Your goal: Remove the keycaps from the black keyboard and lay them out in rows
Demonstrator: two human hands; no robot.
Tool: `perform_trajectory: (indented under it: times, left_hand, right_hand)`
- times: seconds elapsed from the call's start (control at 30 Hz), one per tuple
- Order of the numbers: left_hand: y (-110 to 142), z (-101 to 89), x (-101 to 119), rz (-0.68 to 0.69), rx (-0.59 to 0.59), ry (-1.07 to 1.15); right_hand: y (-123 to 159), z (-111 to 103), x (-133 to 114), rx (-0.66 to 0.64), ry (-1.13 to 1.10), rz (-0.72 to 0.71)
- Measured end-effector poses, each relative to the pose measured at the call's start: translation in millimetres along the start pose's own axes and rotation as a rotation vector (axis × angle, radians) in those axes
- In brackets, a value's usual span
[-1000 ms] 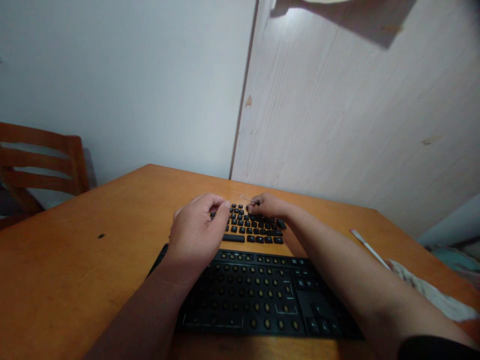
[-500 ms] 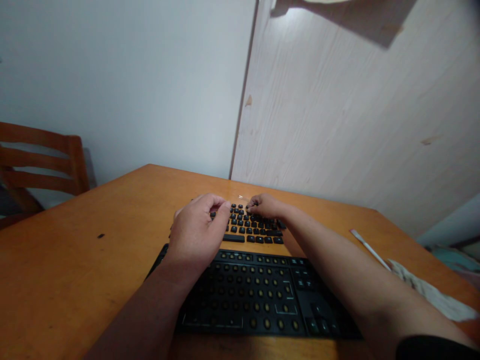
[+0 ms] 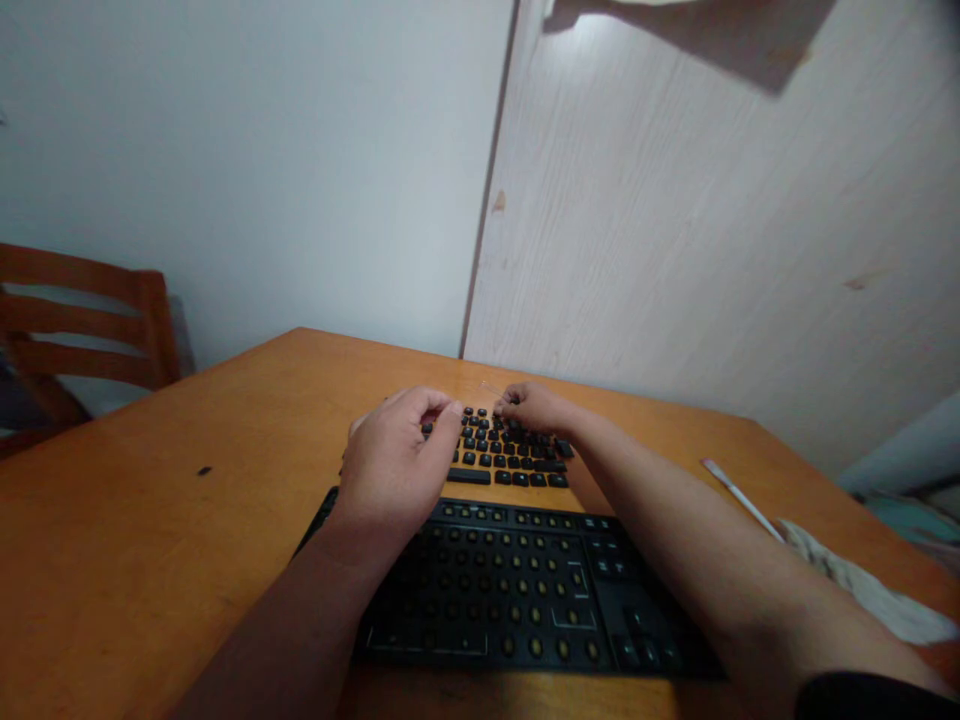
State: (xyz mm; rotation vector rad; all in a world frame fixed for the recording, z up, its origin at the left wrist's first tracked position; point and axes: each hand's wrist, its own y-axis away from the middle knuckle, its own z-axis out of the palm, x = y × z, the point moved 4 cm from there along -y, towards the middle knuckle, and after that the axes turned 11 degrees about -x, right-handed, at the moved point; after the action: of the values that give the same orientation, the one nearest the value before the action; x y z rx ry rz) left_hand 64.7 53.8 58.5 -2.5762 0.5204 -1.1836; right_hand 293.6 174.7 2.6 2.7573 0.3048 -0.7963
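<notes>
Loose black keycaps point(image 3: 480, 446) lie in rows on the wooden table, with a long spacebar point(image 3: 469, 477) near their front. Just in front of them is a black keyboard point(image 3: 525, 590), most of its main keys bare, showing small yellowish stems. My left hand point(image 3: 401, 450) is at the left of the keycap rows, thumb and forefinger closed together; what they hold, if anything, is hidden. At the back of the rows, my right hand point(image 3: 529, 408) pinches a thin wire tool point(image 3: 491, 387), whose faint tip points away to the left. Its fingertips are close to the rear keycaps.
One small dark piece point(image 3: 204, 471) lies apart on the table's left side. To the right are a white stick-like brush point(image 3: 742, 500) and a crumpled cloth point(image 3: 870, 590). A wooden chair point(image 3: 90, 330) stands at the left, and a wall point(image 3: 337, 180) rises behind the table point(image 3: 255, 400).
My right hand has shifted slightly up and back, and the wire tool's tip has moved away from me with it. The left hand stays in place.
</notes>
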Motion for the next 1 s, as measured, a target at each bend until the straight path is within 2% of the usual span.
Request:
perform_trajectory:
  times: [0.23,0.37,0.47,0.77,0.9,1.0]
  left_hand:
    - [-0.2,0.4,-0.3,0.001,0.017,0.019]
    - [-0.8,1.3,-2.3,-0.002,0.009,0.038]
    - [-1.1,0.4,-3.1,-0.003,0.017,0.05]
    - [-2.2,-0.6,-3.6,0.029,0.062,0.048]
    - [-4.5,1.0,-7.0,0.033,0.066,0.035]
    - [-5.8,0.5,-7.5,0.041,0.077,0.017]
  right_hand:
    - [19.8,-19.0,0.2,0.113,-0.119,0.024]
    - [46.8,-31.1,5.5,0.208,-0.278,-0.015]
    - [73.5,-34.8,13.9,0.278,-0.426,0.006]
    - [170.0,-21.2,54.6,0.351,-0.794,0.121]
    - [208.1,-11.2,68.8,0.405,-0.877,0.183]
    - [228.9,-3.6,74.2,0.428,-0.938,0.168]
